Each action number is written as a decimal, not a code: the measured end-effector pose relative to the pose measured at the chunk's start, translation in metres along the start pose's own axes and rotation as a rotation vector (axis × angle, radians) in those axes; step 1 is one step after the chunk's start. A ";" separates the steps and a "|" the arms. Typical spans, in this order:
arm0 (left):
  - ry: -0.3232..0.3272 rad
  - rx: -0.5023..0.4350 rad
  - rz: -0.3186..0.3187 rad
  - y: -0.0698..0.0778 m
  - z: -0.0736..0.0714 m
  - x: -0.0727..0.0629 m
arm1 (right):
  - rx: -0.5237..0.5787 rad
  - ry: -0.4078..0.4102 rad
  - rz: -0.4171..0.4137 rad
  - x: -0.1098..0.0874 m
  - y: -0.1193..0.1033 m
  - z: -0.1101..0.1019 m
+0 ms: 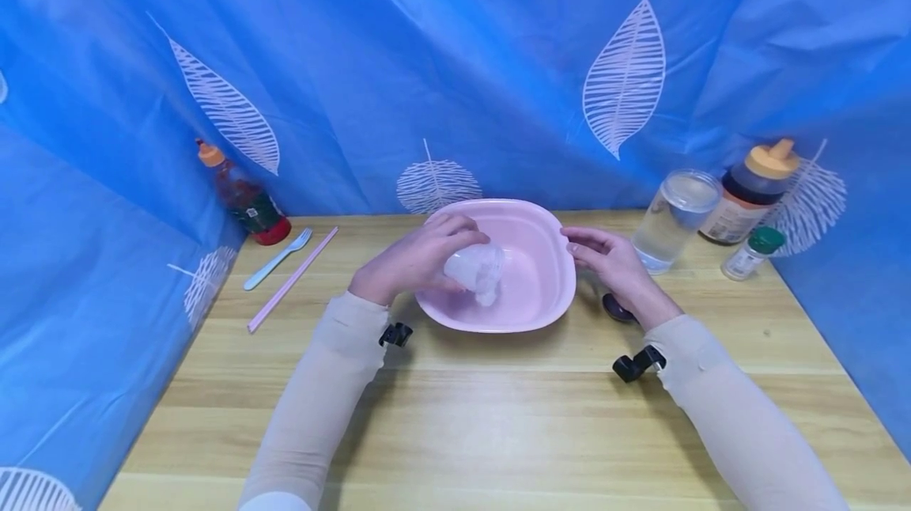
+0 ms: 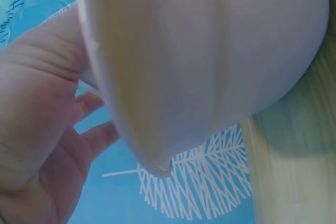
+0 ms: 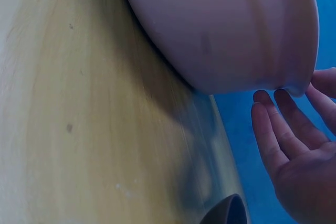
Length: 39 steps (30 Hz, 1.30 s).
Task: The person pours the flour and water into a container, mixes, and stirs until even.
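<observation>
In the head view, my left hand (image 1: 420, 258) grips a translucent plastic cup (image 1: 463, 266), tilted with its mouth to the right over a pink basin (image 1: 548, 218). A whitish mass (image 1: 487, 285) shows at the cup's mouth; whether it is still inside is unclear. The basin's wall (image 2: 194, 51) hides the cup in the left wrist view. My right hand (image 1: 612, 262) is at the basin's right rim, its fingertips and thumb pinching the edge. From the right wrist, several fingertips (image 3: 283, 95) show against the rim's underside.
Right of the basin stand a tall clear container (image 1: 672, 222) of liquid, a dark sauce bottle (image 1: 747, 194) and a green-capped jar (image 1: 750, 254). A black spoon (image 1: 618, 308) lies near my right wrist. On the left are a red sauce bottle (image 1: 245, 194), a blue fork (image 1: 277, 259) and pink chopsticks (image 1: 292, 280).
</observation>
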<state>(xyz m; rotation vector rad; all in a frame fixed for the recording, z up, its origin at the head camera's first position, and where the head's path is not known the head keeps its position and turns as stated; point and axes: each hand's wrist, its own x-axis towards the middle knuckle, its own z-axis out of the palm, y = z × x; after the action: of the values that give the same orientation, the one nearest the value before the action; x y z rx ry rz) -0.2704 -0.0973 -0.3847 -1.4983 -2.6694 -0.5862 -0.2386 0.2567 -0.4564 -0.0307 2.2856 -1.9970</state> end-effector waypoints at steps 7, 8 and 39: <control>0.007 -0.023 -0.025 -0.001 0.001 0.002 | 0.009 -0.001 0.002 0.001 0.000 -0.001; 0.008 -0.024 -0.024 0.000 0.001 0.003 | 0.006 0.000 0.003 0.001 0.000 -0.001; -0.039 0.054 0.004 0.008 0.000 0.013 | 0.012 0.001 0.001 0.001 0.000 0.000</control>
<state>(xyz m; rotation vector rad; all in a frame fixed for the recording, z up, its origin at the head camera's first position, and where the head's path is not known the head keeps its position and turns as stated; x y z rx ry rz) -0.2708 -0.0832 -0.3796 -1.5171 -2.6872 -0.4852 -0.2399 0.2569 -0.4569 -0.0278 2.2731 -2.0107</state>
